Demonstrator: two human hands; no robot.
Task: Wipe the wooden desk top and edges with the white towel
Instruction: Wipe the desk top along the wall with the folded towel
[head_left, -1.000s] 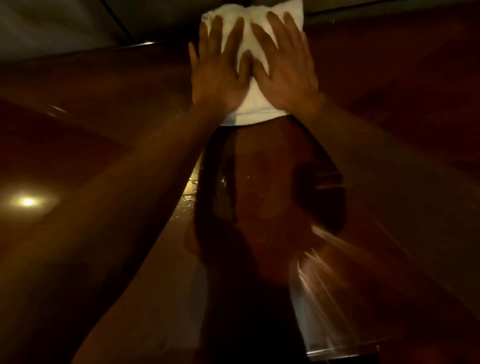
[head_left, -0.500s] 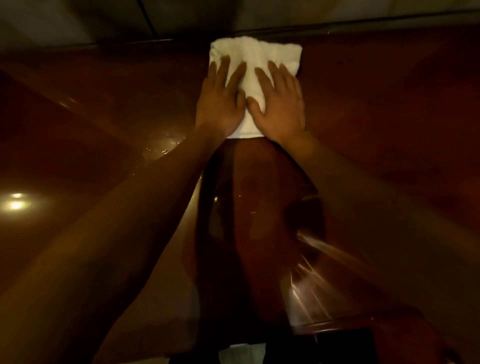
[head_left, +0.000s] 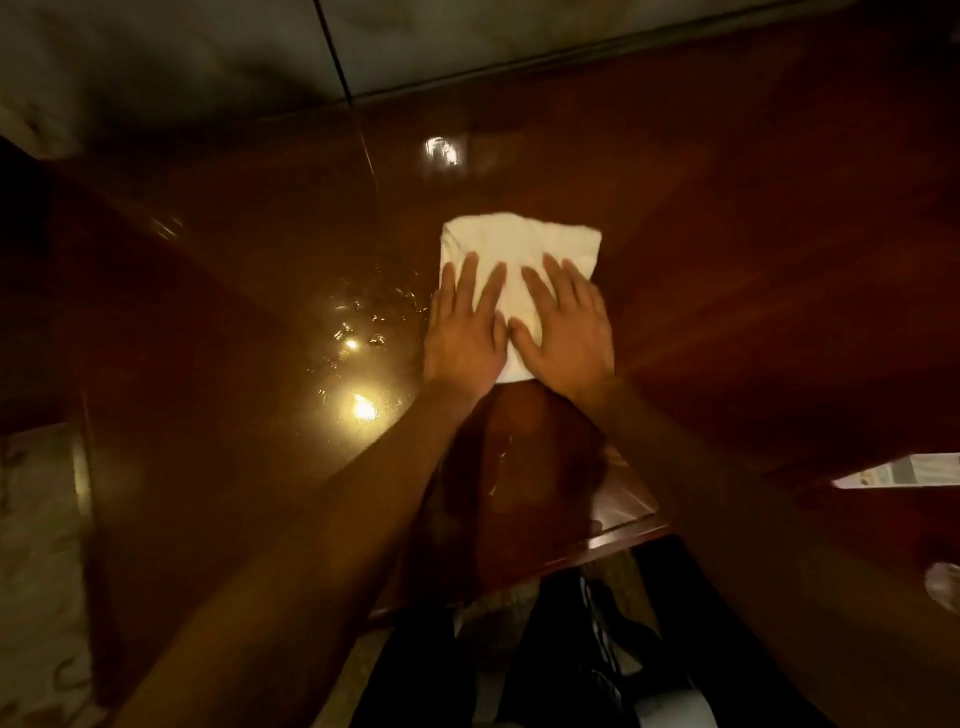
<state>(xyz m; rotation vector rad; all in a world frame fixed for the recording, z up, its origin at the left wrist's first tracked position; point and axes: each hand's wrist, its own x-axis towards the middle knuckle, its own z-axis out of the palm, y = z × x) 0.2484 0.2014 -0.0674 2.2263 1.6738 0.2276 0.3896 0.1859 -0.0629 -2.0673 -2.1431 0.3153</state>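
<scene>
Towel and both hands have come back toward the person since the earlier frames, off the far edge by the wall and into the middle of the bench. Left hand lies flat, palm down, fingers spread, on the near left part of the white towel; right hand flat the same way on the near right part, thumbs nearly touching in the middle (no pinch, no closed grip, both just press down on the cloth). Towel is folded into a rough rectangle, far half uncovered, near edge poking out between the wrists. It sits on the glossy dark wooden bench, well apart from the far edge. Both forearms run from the lower corners up to the towel. Left of the left hand a wet, streaky patch glints, with a bright lamp reflection just below it and a smaller glare spot farther back. Pale wall runs behind the bench. Near bench edge shows below the arms, dark clothing under it. A printed paper lies at the right border; pale patterned floor at lower left.
</scene>
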